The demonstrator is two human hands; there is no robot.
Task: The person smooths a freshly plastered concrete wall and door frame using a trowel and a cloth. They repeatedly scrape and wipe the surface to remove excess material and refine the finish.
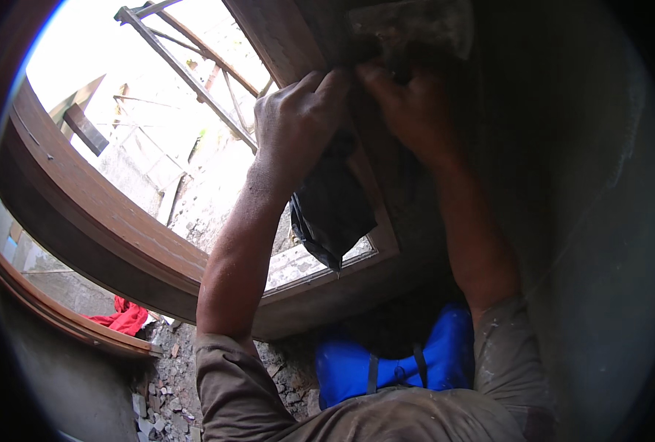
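Observation:
Both my arms reach up to a brown window frame (279,37). My left hand (298,118) is closed at the frame's edge, its fingertips pressed together; what they pinch is hidden. Just below that hand hangs a crumpled black plastic bag (333,214), its upper end lost in shadow. Close by on the right, my right hand (416,110) is closed round the short handle of a wide-bladed scraper (423,26). The blade looks grey and stained and points upward against the dark surface.
A brown curved-looking sill (114,199) runs along the left. Outside stands a metal frame structure (195,74) over rubble. Red cloth (125,317) lies at lower left, near broken stones (162,405). Blue fabric with dark straps (393,365) is below me; a grey wall (600,258) rises right.

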